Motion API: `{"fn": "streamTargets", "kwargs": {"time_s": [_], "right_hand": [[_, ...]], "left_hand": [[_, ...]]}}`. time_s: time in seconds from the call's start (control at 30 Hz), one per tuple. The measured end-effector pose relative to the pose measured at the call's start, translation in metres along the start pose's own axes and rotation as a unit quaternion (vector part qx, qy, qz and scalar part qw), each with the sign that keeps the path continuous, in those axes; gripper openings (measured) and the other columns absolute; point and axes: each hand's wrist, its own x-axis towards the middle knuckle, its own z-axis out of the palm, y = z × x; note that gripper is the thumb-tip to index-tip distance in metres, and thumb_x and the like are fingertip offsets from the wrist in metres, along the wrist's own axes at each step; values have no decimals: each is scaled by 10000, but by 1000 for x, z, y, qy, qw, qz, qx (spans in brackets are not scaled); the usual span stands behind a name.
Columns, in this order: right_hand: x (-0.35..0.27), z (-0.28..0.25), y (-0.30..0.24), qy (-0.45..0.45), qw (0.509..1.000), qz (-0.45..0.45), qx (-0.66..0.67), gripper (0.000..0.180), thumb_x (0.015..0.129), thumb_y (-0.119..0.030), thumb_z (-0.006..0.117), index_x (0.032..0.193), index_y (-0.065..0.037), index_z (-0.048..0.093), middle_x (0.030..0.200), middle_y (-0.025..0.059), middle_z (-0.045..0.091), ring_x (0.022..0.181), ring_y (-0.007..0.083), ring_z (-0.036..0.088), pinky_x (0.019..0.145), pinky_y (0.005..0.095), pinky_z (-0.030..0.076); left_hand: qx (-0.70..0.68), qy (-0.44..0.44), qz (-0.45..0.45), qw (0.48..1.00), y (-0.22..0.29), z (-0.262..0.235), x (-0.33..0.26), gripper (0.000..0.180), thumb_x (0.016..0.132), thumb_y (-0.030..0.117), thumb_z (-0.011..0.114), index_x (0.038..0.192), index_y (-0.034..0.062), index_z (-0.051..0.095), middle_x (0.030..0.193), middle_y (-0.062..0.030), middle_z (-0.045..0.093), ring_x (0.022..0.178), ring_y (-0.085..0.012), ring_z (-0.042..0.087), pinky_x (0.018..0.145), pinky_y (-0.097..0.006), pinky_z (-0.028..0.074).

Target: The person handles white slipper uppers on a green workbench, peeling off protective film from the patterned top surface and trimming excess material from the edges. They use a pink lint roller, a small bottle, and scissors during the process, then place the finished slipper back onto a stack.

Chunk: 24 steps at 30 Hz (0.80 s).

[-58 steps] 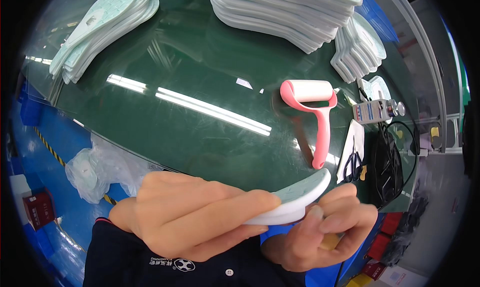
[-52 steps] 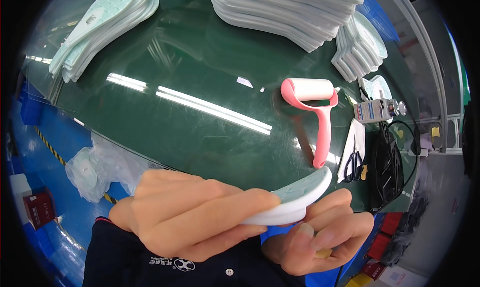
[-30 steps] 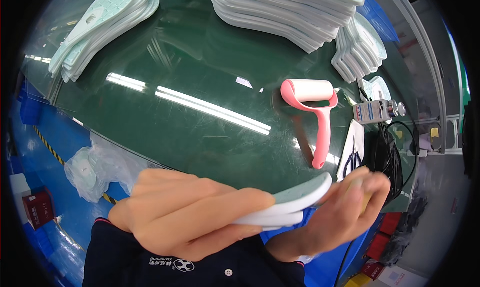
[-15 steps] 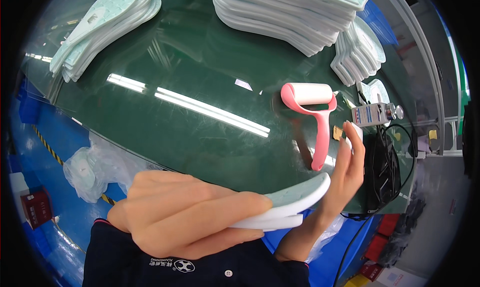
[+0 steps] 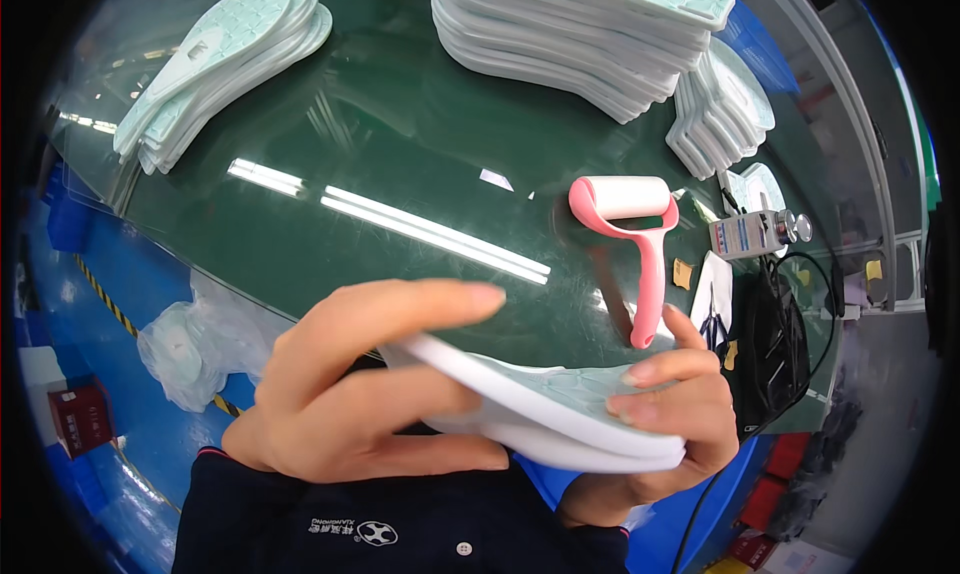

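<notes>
In front of my chest is a pair of curved pads [image 5: 560,414], white at the sides with a pale green patterned face, lying one against the other. My right hand [image 5: 685,404] grips their right end, fingertips on the green face. My left hand [image 5: 370,384] is at the left end; its index finger is lifted and stretched out, while the blurred middle finger lies across the pads' edge and another finger extends beneath. Beyond the right hand, a pink-handled lint roller [image 5: 648,264] with a white roll rests on the dark green table [image 5: 400,304].
Similar pads stand in a tall stack [image 5: 560,44] at the back, a smaller stack [image 5: 720,114] beside it and another [image 5: 230,64] at far left. A bottle [image 5: 748,236], scissors [image 5: 713,329] and a black bag [image 5: 775,344] lie right. Plastic-wrapped pads [image 5: 185,349] are below the table's left edge.
My right hand has come back from beside the bottle and taken hold of the pads' right end. The pads have tilted, and the left index finger has lifted off them.
</notes>
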Motion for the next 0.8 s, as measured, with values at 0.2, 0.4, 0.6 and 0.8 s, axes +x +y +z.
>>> {"fn": "streamTargets", "kwargs": {"time_s": [0.2,0.4,0.6,0.8], "right_hand": [[-1,7,3,-8,1000,-6,-2,156,601,-242,670,696,-123,633,638,-22,579,747,195,581,864,412,366],[-2,2,3,-39,999,-11,2,186,592,-247,676,729,-127,641,713,-15,592,832,227,560,877,417,351],[-3,0,1,-51,999,-14,10,203,588,-247,680,749,-129,644,741,-10,594,847,230,555,876,427,347],[-3,-1,2,-55,998,-18,8,192,591,-231,678,750,-128,643,759,-9,594,855,224,550,878,421,350]], "left_hand": [[0,12,56,998,1,3,-5,168,563,141,693,693,99,595,802,-68,578,675,-143,533,656,-308,351],[-24,-7,71,997,2,1,-1,82,629,128,647,681,121,584,802,-62,585,641,-126,534,687,-301,336],[-14,13,76,997,4,4,-2,64,655,139,629,667,149,567,790,-57,590,642,-120,531,697,-305,330],[-5,23,92,996,1,6,-2,54,654,151,632,661,164,580,775,-41,583,633,-117,523,701,-301,327]]}}
